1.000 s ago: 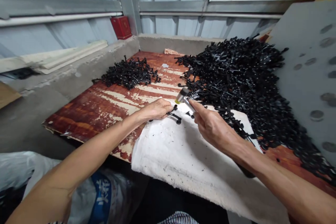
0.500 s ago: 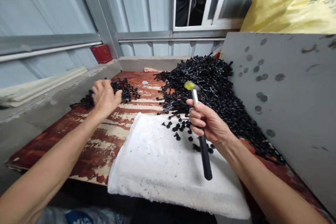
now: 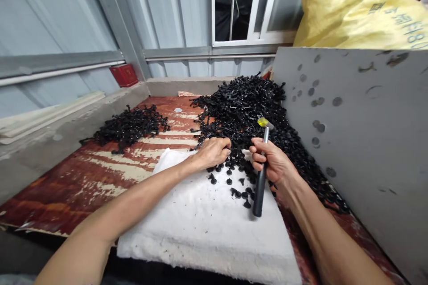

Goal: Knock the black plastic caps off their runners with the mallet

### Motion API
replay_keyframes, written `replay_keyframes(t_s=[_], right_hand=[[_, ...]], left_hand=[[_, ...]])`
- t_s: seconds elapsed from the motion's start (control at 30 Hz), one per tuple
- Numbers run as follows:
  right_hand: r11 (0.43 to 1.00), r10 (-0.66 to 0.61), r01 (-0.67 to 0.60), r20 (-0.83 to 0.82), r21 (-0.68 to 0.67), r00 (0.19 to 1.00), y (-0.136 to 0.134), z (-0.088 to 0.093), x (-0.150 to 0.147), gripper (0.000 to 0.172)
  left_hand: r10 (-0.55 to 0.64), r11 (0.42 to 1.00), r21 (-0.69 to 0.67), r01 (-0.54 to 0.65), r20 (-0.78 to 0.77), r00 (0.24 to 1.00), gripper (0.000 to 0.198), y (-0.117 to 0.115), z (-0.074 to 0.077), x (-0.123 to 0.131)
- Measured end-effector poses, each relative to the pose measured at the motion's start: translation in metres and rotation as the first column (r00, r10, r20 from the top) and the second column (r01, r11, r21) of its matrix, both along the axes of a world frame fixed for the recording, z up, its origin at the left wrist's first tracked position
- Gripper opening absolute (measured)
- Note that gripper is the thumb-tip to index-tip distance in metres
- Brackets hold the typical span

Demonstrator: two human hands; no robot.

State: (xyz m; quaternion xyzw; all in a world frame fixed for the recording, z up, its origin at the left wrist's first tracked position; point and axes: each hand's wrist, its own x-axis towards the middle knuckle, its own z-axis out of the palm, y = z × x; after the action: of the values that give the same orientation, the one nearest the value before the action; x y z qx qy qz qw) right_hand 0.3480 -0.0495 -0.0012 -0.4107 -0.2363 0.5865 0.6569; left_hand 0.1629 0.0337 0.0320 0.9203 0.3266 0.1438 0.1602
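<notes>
My right hand is wrapped around a small mallet with a black handle, a metal shaft and a yellow striking face pointing up and away. My left hand is at the near edge of a large heap of small black plastic parts, its fingers curled together. What those fingers pinch, if anything, is hidden. Beneath both hands lies a folded white cloth pad. Several loose black round-headed pieces are scattered on the pad between and below the hands.
A smaller pile of black parts sits at the left of the worn red-brown board. A grey panel walls off the right side, with a yellow sack above it. A red box stands in the far left corner.
My left hand has left the smaller pile and moved right to the big heap's near edge, its fingers now curled. My right hand still holds the mallet. The camera view has shifted slightly.
</notes>
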Motion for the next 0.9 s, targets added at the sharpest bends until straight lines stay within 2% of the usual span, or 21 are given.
replay_keyframes(t_s=[0.07,0.17,0.23,0.33,0.47,0.53,0.63,0.7,0.77,0.87,0.9], right_hand=[[0.998,-0.041,0.042,0.032,-0.041,0.999,-0.001,0.0,-0.003,0.033],[0.995,-0.064,0.068,0.059,-0.078,0.996,-0.003,0.006,-0.007,0.032],[0.995,-0.043,0.048,0.061,-0.086,0.997,-0.005,0.013,-0.012,0.027],[0.998,-0.007,0.011,0.057,-0.055,0.998,-0.011,0.024,-0.022,0.023],[1.0,0.013,-0.013,0.068,0.0,0.998,-0.019,0.035,-0.036,0.035],[0.999,0.037,-0.037,0.075,0.004,0.997,-0.021,0.037,-0.042,0.037],[0.997,0.078,-0.078,0.076,0.003,0.994,-0.023,0.035,-0.05,0.039],[0.996,0.091,-0.091,0.073,0.002,0.993,-0.024,0.033,-0.056,0.043],[0.996,0.092,-0.092,0.072,-0.002,0.993,-0.025,0.03,-0.06,0.047],[0.994,0.106,-0.106,0.071,-0.013,0.992,-0.026,0.028,-0.065,0.048],[0.993,0.114,-0.113,0.07,-0.017,0.991,-0.026,0.028,-0.066,0.047]], left_hand=[[0.023,0.988,-0.152,0.0,0.148,0.989,0.011,0.007,0.005,-0.005],[0.13,0.913,-0.406,0.022,0.343,0.93,0.012,0.009,0.013,-0.015],[0.18,0.873,-0.486,0.047,0.409,0.895,0.018,0.003,0.016,-0.023],[0.169,0.884,-0.466,0.05,0.417,0.893,0.019,-0.014,0.015,-0.034],[0.115,0.886,-0.458,0.07,0.363,0.924,0.015,-0.034,0.009,-0.05],[0.078,0.883,-0.462,0.078,0.31,0.947,0.012,-0.041,0.008,-0.06],[0.062,0.921,-0.388,0.043,0.252,0.966,0.01,-0.05,0.011,-0.07],[0.072,0.917,-0.397,0.045,0.274,0.959,0.022,-0.057,0.014,-0.072],[0.108,0.844,-0.528,0.095,0.341,0.934,0.038,-0.062,0.015,-0.071],[0.232,0.656,-0.738,0.159,0.398,0.888,0.047,-0.064,0.01,-0.068],[0.269,0.614,-0.772,0.162,0.397,0.877,0.048,-0.063,0.007,-0.068]])
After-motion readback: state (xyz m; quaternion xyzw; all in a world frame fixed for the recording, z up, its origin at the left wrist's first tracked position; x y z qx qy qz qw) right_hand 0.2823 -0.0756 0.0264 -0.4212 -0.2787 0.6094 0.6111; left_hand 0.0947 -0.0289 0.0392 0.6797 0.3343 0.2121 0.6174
